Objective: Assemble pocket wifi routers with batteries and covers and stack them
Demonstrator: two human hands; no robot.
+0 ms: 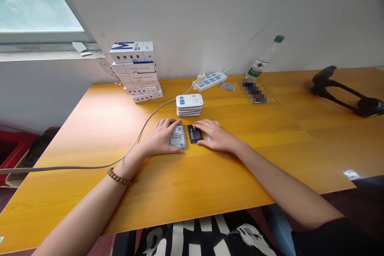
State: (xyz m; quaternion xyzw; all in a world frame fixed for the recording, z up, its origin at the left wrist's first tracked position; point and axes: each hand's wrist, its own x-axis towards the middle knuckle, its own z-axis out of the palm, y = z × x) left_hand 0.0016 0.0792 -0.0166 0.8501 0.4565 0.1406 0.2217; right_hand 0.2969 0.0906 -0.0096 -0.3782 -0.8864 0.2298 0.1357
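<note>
On the table lies an opened white pocket-sized device [178, 136], its labelled inside facing up. My left hand [160, 138] is closed around its left side, fingers at the far edge and thumb at the near edge. Just right of it is a black battery [195, 134] marked 3000mAh. The fingertips and thumb of my right hand [221, 137] pinch the battery's far and near edges. Under that hand a white piece [208, 137] shows in part; most of it is hidden. Behind both hands stands a neat stack of white devices [189, 106].
White boxes [136, 68] are piled at the back left. A power strip [211, 81] with a plugged-in charger lies near the wall, beside a small grey card [227, 87]. A bottle [261, 62] and a black stand-like object [342, 92] are farther right. A cable [141, 132] crosses the table's left part.
</note>
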